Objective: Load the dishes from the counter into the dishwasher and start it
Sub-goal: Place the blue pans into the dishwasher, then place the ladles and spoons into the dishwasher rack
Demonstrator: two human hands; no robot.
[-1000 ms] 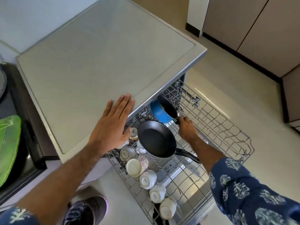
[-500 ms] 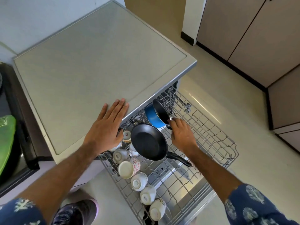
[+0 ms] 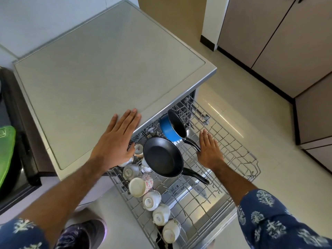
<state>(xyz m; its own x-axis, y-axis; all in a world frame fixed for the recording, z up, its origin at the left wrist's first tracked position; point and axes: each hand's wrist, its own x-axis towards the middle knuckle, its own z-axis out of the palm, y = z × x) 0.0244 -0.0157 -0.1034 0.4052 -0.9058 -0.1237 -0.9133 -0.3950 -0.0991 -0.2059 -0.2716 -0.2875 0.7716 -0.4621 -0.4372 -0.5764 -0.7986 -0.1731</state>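
Beige kitchen floor and cupboards lie behind a dishwasher top (image 3: 100,83), and at the far left a green thing sits on the dark counter; the left hand (image 3: 115,142) rests flat and released on this top. Below it the pulled-out rack (image 3: 233,155) carries a row of cups (image 3: 152,200), a black frying pan (image 3: 161,157) and a blue saucepan (image 3: 171,129) standing on edge. The right hand (image 3: 209,150) is open, holding nothing, just beside the saucepan handle, so I judge the saucepan is placed and the next move is fetching more dishes or pushing the rack in.

both arms extended, left hand (image 3: 115,141) and right hand (image 3: 209,150) flat, fingers straight.
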